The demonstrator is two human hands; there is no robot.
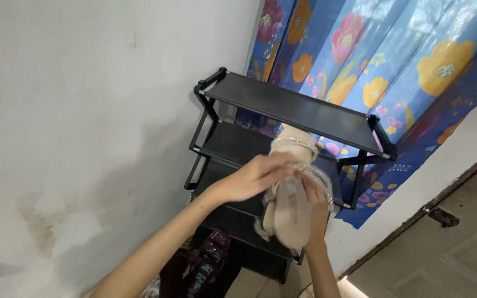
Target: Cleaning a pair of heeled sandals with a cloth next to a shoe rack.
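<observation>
A beige sandal (288,212) with sparkly straps is gripped by the left hand (255,177) from above and, apparently, by the right hand (317,201) from below, largely hidden. It is held before a black shoe rack (282,105), backed by a flowered blue curtain (393,60).

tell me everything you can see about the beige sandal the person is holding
The beige sandal with sparkly silver straps is held up in front of the black metal shoe rack, sole turned toward the camera and its long axis roughly vertical. The sole looks smooth and pale; glittering straps arch over its upper part. A second matching piece seems to sit behind it, though that is unclear. The left hand grips it from the side near the straps, and the right hand supports it from behind.
</observation>
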